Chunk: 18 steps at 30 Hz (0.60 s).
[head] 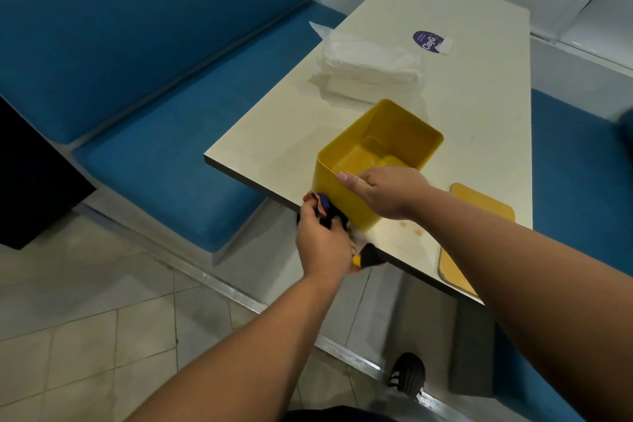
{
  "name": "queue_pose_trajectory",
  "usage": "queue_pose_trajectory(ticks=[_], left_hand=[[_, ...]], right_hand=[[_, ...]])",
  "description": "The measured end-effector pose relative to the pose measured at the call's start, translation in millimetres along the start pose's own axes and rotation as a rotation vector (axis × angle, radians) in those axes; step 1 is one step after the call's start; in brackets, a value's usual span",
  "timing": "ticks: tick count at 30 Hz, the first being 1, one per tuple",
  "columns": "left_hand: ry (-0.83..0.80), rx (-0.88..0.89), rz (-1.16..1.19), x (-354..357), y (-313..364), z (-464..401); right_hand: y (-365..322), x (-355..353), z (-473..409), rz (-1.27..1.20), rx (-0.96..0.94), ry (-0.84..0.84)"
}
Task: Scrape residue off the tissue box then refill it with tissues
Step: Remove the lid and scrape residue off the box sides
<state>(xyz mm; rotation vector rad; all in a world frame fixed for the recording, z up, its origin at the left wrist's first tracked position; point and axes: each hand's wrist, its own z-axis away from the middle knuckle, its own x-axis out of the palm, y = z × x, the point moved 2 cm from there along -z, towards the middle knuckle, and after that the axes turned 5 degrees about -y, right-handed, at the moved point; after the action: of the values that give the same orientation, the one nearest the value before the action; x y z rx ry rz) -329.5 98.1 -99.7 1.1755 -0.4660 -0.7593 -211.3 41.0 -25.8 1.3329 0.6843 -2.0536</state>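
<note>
On the near corner of the counter (472, 86) sits the yellow tissue box (346, 188) — open top, nothing inside, tilted slightly toward the person. Right hand (383, 192) grips its near rim, thumb along the outer wall, fingers curled over the edge into the box. Left hand (322, 243) is clamped on a dark tool (368, 259) with orange and black parts, a crumpled bit of white paper bunched with it, pressed at the box's lower near corner right at the counter edge. Exact tool type — cannot tell. Yellow lid (479, 212) lies flat on the counter just right of the box, partly hidden by the right forearm. Tissue stack (370, 68) lies farther back, well apart from the box. Purple round sticker (426, 41) beyond it. Small orange-brown stains (411, 229) near the box base. Blue bench seat (161, 164) left of the counter, tiled floor (85, 319) below.
</note>
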Motion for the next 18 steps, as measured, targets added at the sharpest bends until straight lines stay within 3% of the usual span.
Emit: queue_pose_trajectory(ticks=[3, 6, 9, 11, 13, 16, 18], left_hand=[[-0.031, -0.02, -0.011, -14, -8, -1], [0.082, -0.016, -0.051, -44, 8, -18], [0.161, 0.06, -0.071, -68, 39, -42], [0.133, 0.131, -0.126, -73, 65, -61], [0.042, 0.231, -0.284, -71, 89, -79], [-0.127, 0.29, -0.602, -59, 111, -102], [-0.224, 0.302, -0.763, -49, 113, -110]], right_hand=[[0, 0, 4, -0.043, 0.003, 0.019], [2, -2, 13, -0.248, -0.027, 0.094], [10, -12, 23, -0.342, -0.028, 0.463], [22, -15, 29, -0.435, 0.135, 0.697], [35, -11, 34, -0.602, 0.363, 0.79], [43, 3, 41, -0.852, 0.635, 0.721], [40, 10, 41, -0.952, 0.68, 0.653]])
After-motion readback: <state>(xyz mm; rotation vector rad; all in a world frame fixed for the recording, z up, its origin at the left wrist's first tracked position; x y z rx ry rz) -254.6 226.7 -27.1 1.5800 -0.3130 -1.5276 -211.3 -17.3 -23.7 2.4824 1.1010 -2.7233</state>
